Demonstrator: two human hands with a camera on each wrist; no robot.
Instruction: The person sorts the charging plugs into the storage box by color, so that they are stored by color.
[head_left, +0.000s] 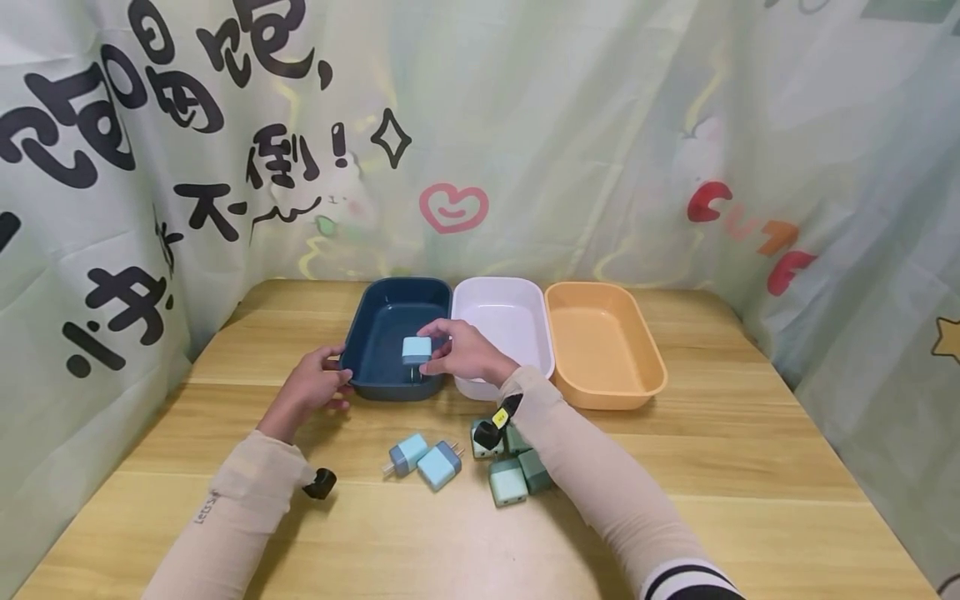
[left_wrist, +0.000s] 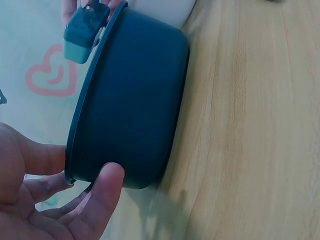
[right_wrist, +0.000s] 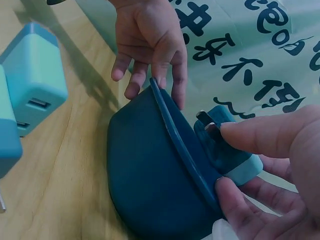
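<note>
Head view: three plastic trays stand side by side on a wooden table [head_left: 712,467]: a dark blue tray [head_left: 375,350], a white tray [head_left: 517,292] and an orange tray [head_left: 622,350]. The right hand [head_left: 468,350] pinches a light blue charger plug [head_left: 417,350] between thumb and fingertips, prongs pointing down, over the near part of the dark blue tray and not yet resting in it. The left hand [head_left: 315,385] has its fingers curled against the tray's near left corner, steadying it. Two more blue plugs [head_left: 423,458] lie on the table near the front, and a cluster of green plugs [head_left: 513,475] lies just beside the right forearm.

Left wrist view: the left thumb [left_wrist: 102,192] presses the tray's outer wall [left_wrist: 140,110] and the fingers hook over its rim. The plug [left_wrist: 82,32] hangs above the rim at the far end, with fingertips on it.

Right wrist view: the right hand's fingertips [right_wrist: 250,137] and thumb grip the plug [right_wrist: 227,147] close against the tray's rim [right_wrist: 175,135], prongs up in this view. The left hand [right_wrist: 150,45] rests its fingers on the rim.

Risk, as I judge it: the plug sits so close to the rim that letting go here could catch it on the edge and tip it out onto the table; the right forearm could also nudge the green plugs
</note>
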